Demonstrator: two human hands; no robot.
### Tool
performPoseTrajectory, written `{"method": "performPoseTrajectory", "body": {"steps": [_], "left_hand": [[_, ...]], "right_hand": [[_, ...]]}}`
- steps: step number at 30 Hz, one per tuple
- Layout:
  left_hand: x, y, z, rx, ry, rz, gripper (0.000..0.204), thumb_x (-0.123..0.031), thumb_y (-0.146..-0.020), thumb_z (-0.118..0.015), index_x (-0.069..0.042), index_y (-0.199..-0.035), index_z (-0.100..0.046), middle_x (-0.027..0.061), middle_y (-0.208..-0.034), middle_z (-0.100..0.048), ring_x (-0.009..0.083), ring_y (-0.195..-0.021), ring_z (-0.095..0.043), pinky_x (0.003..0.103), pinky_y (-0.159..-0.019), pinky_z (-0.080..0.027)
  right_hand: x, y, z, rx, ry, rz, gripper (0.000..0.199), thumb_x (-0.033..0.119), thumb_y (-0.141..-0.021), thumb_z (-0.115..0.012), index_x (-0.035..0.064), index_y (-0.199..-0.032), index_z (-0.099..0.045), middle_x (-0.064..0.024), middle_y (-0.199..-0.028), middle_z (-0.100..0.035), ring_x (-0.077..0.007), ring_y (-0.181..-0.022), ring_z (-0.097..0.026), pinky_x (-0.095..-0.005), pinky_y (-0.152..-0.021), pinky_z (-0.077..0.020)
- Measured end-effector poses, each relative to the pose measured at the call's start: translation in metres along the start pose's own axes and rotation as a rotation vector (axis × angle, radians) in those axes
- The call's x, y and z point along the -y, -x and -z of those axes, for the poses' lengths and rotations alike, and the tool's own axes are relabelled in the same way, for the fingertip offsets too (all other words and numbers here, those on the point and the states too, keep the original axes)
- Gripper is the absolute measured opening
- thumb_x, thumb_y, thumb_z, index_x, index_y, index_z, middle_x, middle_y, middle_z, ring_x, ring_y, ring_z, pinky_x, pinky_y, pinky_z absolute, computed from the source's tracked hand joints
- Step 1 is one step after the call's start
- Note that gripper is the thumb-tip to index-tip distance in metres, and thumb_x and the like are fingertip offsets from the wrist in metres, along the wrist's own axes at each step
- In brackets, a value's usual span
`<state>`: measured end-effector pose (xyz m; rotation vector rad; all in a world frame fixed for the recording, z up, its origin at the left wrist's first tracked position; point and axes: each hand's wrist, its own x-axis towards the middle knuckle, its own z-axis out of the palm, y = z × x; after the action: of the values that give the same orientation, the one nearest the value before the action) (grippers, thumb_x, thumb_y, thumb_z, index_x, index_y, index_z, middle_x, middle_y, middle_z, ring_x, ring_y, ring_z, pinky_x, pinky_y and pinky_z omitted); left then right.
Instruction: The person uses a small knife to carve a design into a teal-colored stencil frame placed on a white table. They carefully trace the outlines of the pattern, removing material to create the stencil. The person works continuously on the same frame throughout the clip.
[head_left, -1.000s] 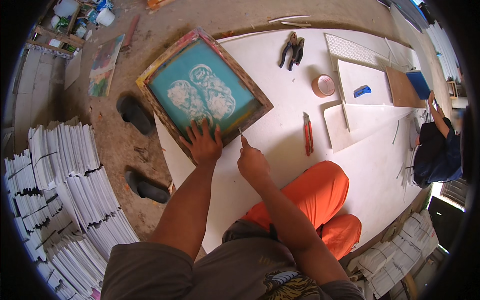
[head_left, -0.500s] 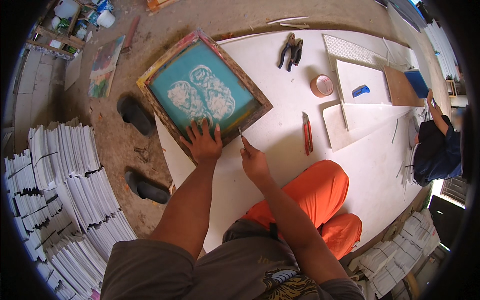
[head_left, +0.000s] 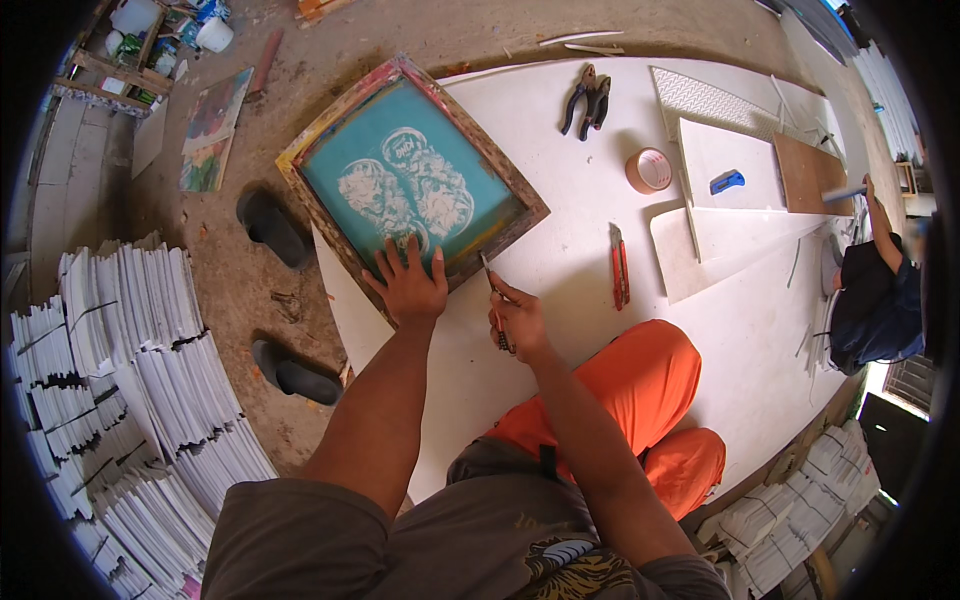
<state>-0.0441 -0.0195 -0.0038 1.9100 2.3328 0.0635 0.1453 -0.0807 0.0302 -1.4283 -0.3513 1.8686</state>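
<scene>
Evidently, in the head view, the left hand [head_left: 412, 288] lies open, fingers spread, pressing on a rectangular wooden frame [head_left: 500, 238] stained with paint and stretched with teal mesh [head_left: 450, 130] bearing a white print. Its fingertips rest on the mesh near the frame's corner closest to the person. The frame sits at the far left corner of a large, flat white board [head_left: 570, 205], with part of it jutting past the board's left edge. The right hand [head_left: 517, 318] is closed around a slim tool with a thin metal tip [head_left: 487, 266], which points at the frame's near right rail; I cannot tell whether it touches the wood.

Close to the board's far edge lie metal pliers with black handles [head_left: 574, 105]. Toward the right end, a round brown tape roll [head_left: 636, 172] stands beside flat white panels [head_left: 740, 150] that carry a blue plastic cutter [head_left: 728, 182] and a brown rectangular sheet [head_left: 800, 175]. A slender red-handled tool [head_left: 617, 272] lies between the tape roll and the person's orange-clothed knee [head_left: 645, 375]. Beyond the board's right end, a co-worker's hand [head_left: 869, 190] holds a thin, flat bluish object [head_left: 845, 193]. Dark slippers [head_left: 272, 228] lie on the floor off the left edge.
</scene>
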Motion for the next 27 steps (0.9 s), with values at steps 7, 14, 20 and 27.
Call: {"method": "performPoseTrajectory", "body": {"steps": [7,14,20,27], "left_hand": [[-0.003,0.002,0.003,0.016,0.025,0.012,0.067,-0.062,-0.107,-0.034,-0.020,-0.157,-0.047,0.0225,-0.164,-0.036,0.0456,-0.154,-0.029,0.073,-0.123,-0.008],[0.004,0.000,-0.001,-0.033,0.100,-0.009,0.066,-0.063,-0.106,-0.037,-0.016,-0.147,-0.056,0.0222,-0.160,-0.042,0.0447,-0.152,-0.030,0.072,-0.123,-0.007],[0.027,0.013,0.008,-0.157,0.207,-0.417,0.049,-0.051,-0.098,-0.066,-0.010,-0.124,-0.071,0.0178,-0.128,-0.064,0.0411,-0.122,-0.053,0.061,-0.112,-0.032],[0.012,0.020,-0.006,-0.170,0.157,-0.461,0.049,-0.051,-0.092,-0.073,-0.010,-0.118,-0.075,0.0098,-0.114,-0.071,0.0386,-0.107,-0.062,0.056,-0.104,-0.040]], "right_hand": [[0.002,-0.001,0.027,0.296,-0.586,-0.273,0.059,0.032,-0.109,-0.056,0.0188,-0.163,-0.037,-0.0034,-0.082,-0.058,-0.0191,-0.055,-0.058,-0.0375,-0.048,-0.0494],[0.049,0.047,0.024,0.139,-0.130,-0.166,0.054,0.023,-0.109,-0.054,0.0177,-0.161,-0.043,-0.0051,-0.079,-0.058,-0.0186,-0.054,-0.058,-0.0375,-0.049,-0.0513],[0.052,0.081,0.053,0.123,-0.143,-0.064,0.051,0.018,-0.109,-0.054,0.0134,-0.159,-0.045,-0.0052,-0.077,-0.060,-0.0169,-0.052,-0.058,-0.0339,-0.046,-0.0507],[0.046,0.096,0.066,0.096,-0.107,-0.004,0.055,0.016,-0.107,-0.056,0.0131,-0.161,-0.043,-0.0055,-0.077,-0.060,-0.0159,-0.052,-0.058,-0.0335,-0.045,-0.0497]]}}
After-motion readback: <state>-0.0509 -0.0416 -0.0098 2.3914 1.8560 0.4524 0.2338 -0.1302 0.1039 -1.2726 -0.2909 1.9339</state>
